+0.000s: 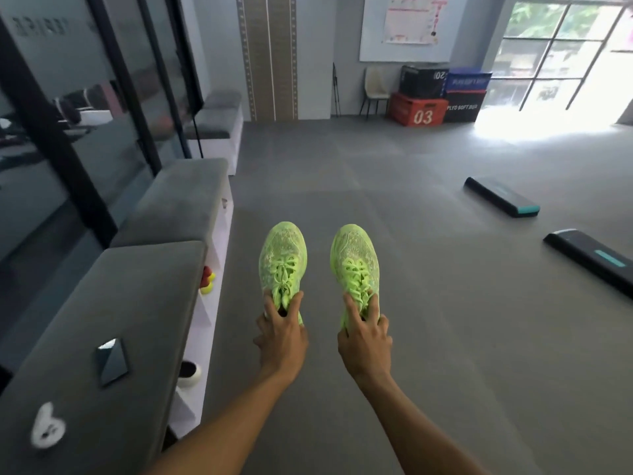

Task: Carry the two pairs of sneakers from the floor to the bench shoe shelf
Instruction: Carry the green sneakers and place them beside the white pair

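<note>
in the lower middle of the frame both bare arms reach forward, each hand closed on one shoe of a neon yellow-green knit sneaker pair. the left hand (281,334) pinches the collar and heel of the left neon sneaker (283,258), thumb on one side of the opening and fingers on the other, so the shoe juts out beyond the knuckles with its toe toward the top of the frame. the right hand (364,339) grips the right neon sneaker (355,258) the same way, fingers curled at the laces and heel. the two shoes are level with each other, side by side with a gap between them, above the grey matted floor (428,337); whether they are clear of it i cannot tell. along the left edge runs the grey cushioned bench with white shoe shelf compartments (137,303) beneath, just left of the left hand. a red and yellow shoe (207,280) and a white shoe with a dark opening (189,373) sit in its compartments. two black step platforms with teal trim (501,197) lie at the right.
</note>
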`<state>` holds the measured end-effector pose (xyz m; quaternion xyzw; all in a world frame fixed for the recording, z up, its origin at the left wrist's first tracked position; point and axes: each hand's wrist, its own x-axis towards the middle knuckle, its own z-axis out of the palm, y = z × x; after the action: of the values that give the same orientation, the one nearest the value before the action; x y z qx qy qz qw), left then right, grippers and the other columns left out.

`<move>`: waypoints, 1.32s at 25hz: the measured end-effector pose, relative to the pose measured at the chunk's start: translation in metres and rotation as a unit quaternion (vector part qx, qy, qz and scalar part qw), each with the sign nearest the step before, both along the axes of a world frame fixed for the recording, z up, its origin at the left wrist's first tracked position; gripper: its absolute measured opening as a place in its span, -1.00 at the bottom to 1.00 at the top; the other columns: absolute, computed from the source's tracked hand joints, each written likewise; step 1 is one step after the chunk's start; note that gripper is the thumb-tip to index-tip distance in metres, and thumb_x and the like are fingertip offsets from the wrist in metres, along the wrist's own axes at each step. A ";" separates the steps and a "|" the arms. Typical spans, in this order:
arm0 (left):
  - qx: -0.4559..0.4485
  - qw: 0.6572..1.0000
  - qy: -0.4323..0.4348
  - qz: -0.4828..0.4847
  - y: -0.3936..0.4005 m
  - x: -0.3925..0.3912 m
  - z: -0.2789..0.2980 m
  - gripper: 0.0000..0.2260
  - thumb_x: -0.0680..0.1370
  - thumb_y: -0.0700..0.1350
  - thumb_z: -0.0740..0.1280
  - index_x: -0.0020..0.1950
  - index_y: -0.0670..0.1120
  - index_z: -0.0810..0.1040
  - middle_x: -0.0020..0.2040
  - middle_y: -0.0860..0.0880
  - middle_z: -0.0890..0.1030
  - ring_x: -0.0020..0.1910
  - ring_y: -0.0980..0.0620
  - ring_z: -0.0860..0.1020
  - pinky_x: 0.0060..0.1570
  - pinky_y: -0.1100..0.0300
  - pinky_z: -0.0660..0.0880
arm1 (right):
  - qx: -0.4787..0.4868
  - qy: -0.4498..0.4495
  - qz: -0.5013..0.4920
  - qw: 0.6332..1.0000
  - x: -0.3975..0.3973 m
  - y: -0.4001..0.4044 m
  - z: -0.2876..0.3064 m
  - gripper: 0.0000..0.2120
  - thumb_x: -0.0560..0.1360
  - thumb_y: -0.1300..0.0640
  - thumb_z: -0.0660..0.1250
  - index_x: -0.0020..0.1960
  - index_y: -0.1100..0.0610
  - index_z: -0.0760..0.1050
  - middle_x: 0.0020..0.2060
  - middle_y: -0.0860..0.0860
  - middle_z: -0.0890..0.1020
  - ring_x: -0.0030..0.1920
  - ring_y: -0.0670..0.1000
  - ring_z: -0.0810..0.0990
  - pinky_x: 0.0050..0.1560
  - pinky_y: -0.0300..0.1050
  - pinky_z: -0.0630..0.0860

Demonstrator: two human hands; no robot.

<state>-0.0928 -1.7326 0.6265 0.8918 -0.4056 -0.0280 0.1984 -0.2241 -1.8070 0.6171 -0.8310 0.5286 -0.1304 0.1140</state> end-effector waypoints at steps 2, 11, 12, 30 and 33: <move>0.000 1.000 0.009 -0.005 -0.067 0.027 0.005 -0.39 0.60 -0.08 0.31 0.57 0.26 0.16 0.61 -0.19 -0.06 0.38 -0.27 0.33 0.12 -0.18 0.48 | 0.007 -0.010 -0.017 1.000 0.029 -0.064 0.007 -0.34 0.60 0.04 0.23 0.61 -0.18 0.02 0.62 0.16 0.00 0.39 0.32 0.29 0.10 0.27 0.53; -0.003 1.000 0.016 0.022 -0.342 0.125 -0.008 -0.37 0.59 -0.13 0.34 0.58 0.23 0.19 0.60 -0.21 -0.07 0.39 -0.29 0.32 0.16 -0.20 0.50 | 0.016 -0.030 0.018 0.999 0.146 -0.344 0.006 -0.33 0.61 0.06 0.20 0.61 -0.19 -0.04 0.63 0.15 -0.05 0.42 0.31 0.25 0.13 0.26 0.50; -0.006 0.999 0.018 0.036 -0.373 0.139 -0.005 -0.38 0.59 -0.13 0.34 0.57 0.22 0.20 0.60 -0.21 -0.06 0.38 -0.30 0.33 0.16 -0.19 0.50 | 0.017 -0.025 0.024 0.999 0.161 -0.376 0.009 -0.33 0.61 0.06 0.20 0.61 -0.19 -0.04 0.63 0.15 -0.05 0.42 0.31 0.26 0.14 0.26 0.50; 0.018 0.999 0.004 0.048 -0.866 0.540 0.020 -0.41 0.62 -0.11 0.30 0.59 0.23 0.16 0.62 -0.19 -0.08 0.41 -0.24 0.31 0.23 -0.14 0.45 | 0.047 -0.035 0.036 0.998 0.566 -0.876 0.020 -0.30 0.61 0.09 0.19 0.61 -0.22 -0.08 0.63 0.16 -0.04 0.41 0.30 0.25 0.16 0.26 0.48; 0.025 0.999 0.006 0.043 -0.961 0.605 0.014 -0.41 0.63 -0.09 0.29 0.59 0.23 0.14 0.62 -0.19 -0.10 0.43 -0.23 0.30 0.25 -0.14 0.44 | 0.046 -0.039 0.037 0.998 0.627 -0.971 0.014 -0.30 0.62 0.08 0.20 0.61 -0.23 -0.08 0.63 0.15 -0.04 0.41 0.29 0.26 0.18 0.25 0.48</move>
<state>0.5120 -2.6933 0.6403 0.9131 -0.3648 -0.0349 0.1790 0.4033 -2.7785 0.6309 -0.8384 0.4977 -0.1340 0.1771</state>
